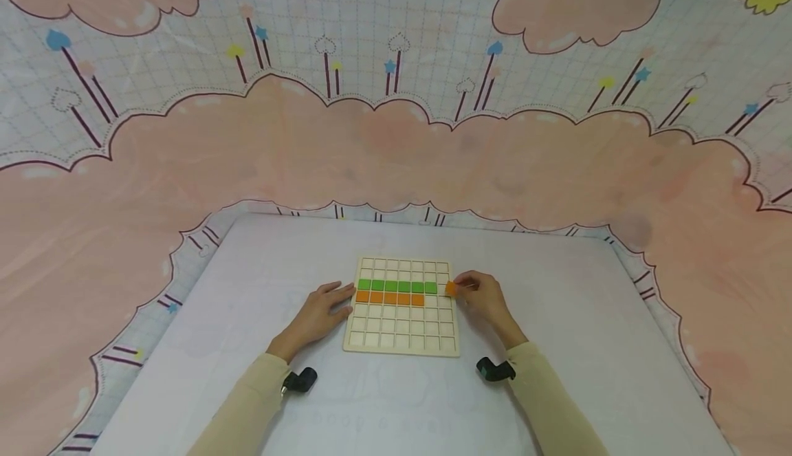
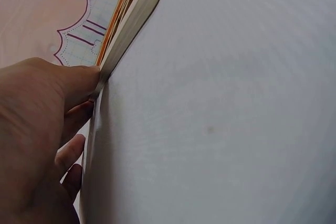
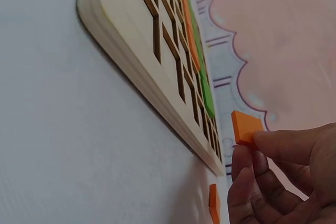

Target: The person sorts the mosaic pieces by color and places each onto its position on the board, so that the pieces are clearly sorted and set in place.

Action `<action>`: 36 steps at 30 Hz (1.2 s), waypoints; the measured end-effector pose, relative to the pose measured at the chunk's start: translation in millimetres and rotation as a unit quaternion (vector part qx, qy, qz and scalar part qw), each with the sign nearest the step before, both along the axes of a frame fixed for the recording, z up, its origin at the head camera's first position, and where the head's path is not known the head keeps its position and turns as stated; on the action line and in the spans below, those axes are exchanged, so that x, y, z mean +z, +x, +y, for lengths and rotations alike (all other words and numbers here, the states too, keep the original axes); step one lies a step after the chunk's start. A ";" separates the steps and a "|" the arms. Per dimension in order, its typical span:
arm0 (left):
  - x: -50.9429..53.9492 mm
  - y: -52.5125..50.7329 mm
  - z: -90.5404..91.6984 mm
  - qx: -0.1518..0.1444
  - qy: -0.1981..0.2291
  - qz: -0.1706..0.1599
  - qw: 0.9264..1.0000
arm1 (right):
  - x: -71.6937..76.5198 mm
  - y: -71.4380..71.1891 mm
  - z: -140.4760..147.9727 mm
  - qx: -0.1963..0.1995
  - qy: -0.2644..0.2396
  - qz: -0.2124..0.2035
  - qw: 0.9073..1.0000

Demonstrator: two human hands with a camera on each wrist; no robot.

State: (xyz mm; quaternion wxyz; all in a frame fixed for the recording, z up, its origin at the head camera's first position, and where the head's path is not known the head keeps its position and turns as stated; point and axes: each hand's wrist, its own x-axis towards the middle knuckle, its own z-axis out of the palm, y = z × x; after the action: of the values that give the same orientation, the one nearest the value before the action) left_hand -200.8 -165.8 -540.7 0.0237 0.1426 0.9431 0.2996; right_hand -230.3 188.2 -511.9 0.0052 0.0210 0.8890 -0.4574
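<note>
A pale wooden grid board (image 1: 401, 364) lies flat on the table. One row of its cells holds several green square tiles (image 1: 398, 286), and the row just below holds several orange square tiles (image 1: 390, 298). With thumb and fingertips, my right hand (image 1: 485, 299) pinches a loose orange tile (image 3: 245, 127), held up by the board's right edge. On the opposite side, my left hand (image 1: 320, 312) touches the left edge, its fingers spread and fairly straight. In the left wrist view the thumb (image 2: 83, 80) rests against the board's side.
Another orange tile (image 3: 214, 203) sits on the white table beside the board, under my right hand; the head view hides it. A patterned pink cloth (image 1: 396, 160) hangs behind the table and around its sides. Black wrist cameras (image 1: 300, 380) are strapped to both sleeves.
</note>
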 end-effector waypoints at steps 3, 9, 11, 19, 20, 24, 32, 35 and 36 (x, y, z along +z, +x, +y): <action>1.0 0.6 0.4 0.000 -0.001 0.000 1.000 | -1.8 1.4 -4.2 0.005 -0.009 -0.006 1.000; 3.7 1.7 1.2 -0.001 0.002 -0.002 1.000 | -8.0 3.1 -11.5 0.019 -0.016 -0.018 1.000; 4.3 2.1 1.2 -0.001 0.002 -0.002 1.000 | -8.9 3.8 -14.0 0.022 -0.022 -0.021 0.999; 4.2 2.7 0.7 -0.001 -0.002 -0.001 1.000 | -8.4 7.1 -23.4 0.046 -0.004 0.004 0.999; 4.1 2.7 0.7 -0.002 -0.001 0.000 1.000 | -8.3 7.5 -24.3 0.047 0.002 0.006 0.999; 3.5 2.5 0.8 -0.002 0.001 -0.002 1.000 | -6.6 8.7 -27.3 0.051 0.011 0.012 0.999; 1.6 1.2 1.8 0.006 -0.012 -0.011 1.000 | -4.7 8.6 -30.0 0.072 0.030 0.034 0.996; 1.6 0.6 1.8 0.008 -0.010 -0.012 1.000 | -5.9 7.3 -30.4 0.071 0.037 0.035 0.996; 1.8 0.6 1.8 0.008 -0.009 -0.012 1.000 | -6.6 6.9 -30.6 0.070 0.039 0.035 0.996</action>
State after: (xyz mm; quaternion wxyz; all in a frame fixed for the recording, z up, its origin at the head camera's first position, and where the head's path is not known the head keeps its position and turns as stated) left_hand -200.1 -164.0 -538.9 0.0344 0.1316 0.9463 0.2933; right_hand -223.3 157.6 -518.5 0.0055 -0.0569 0.9052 -0.4212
